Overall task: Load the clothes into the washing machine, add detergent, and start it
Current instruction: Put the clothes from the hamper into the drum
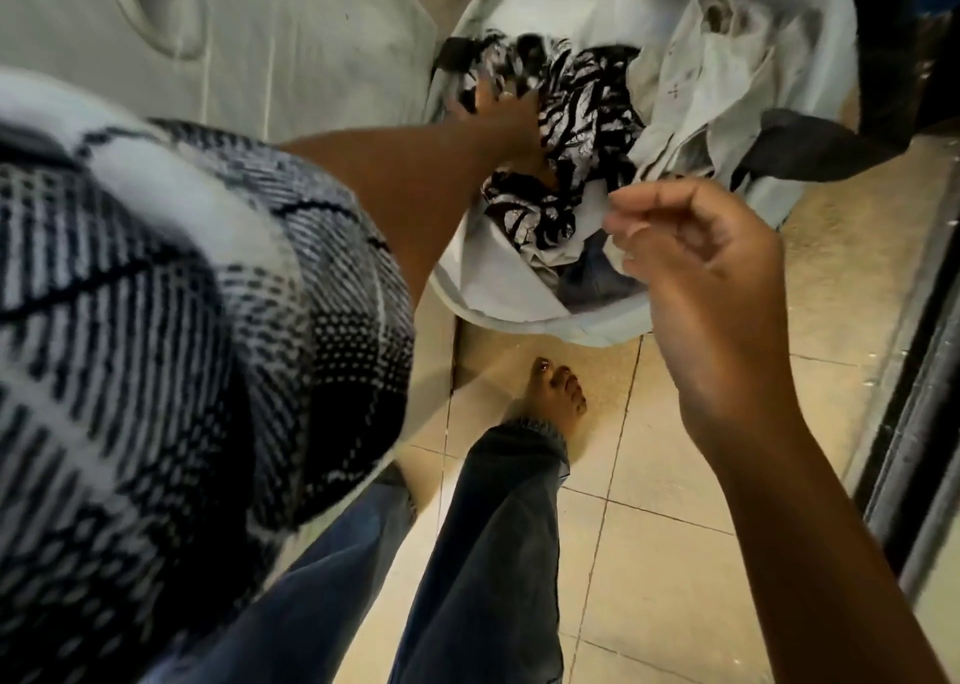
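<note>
Black-and-white garment (576, 111) in basket (498, 314) | left hand (498, 122) on it

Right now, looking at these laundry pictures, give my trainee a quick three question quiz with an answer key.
1. True or false: the left hand reaches into the laundry basket onto the black-and-white patterned garment.
2. The right hand is: A) gripping a detergent bottle, B) loosely curled above the basket, holding nothing clearly visible, C) flat on the floor.
3. Fill in: the basket stands on the tiled ____.

Key: 1 true; 2 B; 3 floor.
</note>
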{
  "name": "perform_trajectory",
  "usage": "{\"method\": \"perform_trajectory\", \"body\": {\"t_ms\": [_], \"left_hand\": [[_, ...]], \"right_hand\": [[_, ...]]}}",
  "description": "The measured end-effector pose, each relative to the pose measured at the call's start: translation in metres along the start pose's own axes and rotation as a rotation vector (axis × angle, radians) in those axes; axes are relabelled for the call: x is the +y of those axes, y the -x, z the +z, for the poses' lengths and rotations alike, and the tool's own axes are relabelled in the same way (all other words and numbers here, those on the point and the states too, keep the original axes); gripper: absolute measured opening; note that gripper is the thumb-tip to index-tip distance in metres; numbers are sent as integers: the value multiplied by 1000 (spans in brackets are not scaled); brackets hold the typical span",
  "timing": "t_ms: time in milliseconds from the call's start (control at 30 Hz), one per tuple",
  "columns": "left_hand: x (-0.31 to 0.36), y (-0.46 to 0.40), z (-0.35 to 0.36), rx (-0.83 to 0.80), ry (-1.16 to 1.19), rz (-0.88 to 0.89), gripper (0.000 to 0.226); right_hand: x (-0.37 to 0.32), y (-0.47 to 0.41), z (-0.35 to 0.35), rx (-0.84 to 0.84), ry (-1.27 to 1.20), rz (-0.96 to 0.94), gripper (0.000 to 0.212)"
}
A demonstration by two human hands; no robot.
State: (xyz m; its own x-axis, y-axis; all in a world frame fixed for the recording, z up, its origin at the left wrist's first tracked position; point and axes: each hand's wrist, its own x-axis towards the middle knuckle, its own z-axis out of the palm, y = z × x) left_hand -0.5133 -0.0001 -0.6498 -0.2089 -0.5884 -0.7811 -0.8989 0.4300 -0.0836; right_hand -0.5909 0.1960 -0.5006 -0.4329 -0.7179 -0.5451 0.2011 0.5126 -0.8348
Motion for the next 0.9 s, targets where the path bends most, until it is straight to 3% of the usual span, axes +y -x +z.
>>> {"method": "perform_trajectory", "body": {"t_ms": [100,167,333,500,633,733,800,900], "left_hand": [[-4,4,14,102,331,42,59],[-8,20,18,200,455,27,47],[-3,83,20,373,737,40,46],[18,162,-10,387,1180,-54,56],[29,221,-25,341,1340,-65,58],[29,259,-37,353,1377,-38,54],[24,284,-46,370,1402,-27,53],[15,326,-57,399,1400,25,54]], "right_hand": [[-3,-5,2,21,5,44,23],[-10,-9,0,35,-5,70,25],[-39,-14,-12,87,-57,113,23],[-65,-10,-15,58,-154,233,19],[-81,16,-7,80,-230,277,43],[-97,45,-1,104,-281,331,84],[-109,66,-1,109,-366,358,95],[-134,97,-1,-25,-554,453,63]]}}
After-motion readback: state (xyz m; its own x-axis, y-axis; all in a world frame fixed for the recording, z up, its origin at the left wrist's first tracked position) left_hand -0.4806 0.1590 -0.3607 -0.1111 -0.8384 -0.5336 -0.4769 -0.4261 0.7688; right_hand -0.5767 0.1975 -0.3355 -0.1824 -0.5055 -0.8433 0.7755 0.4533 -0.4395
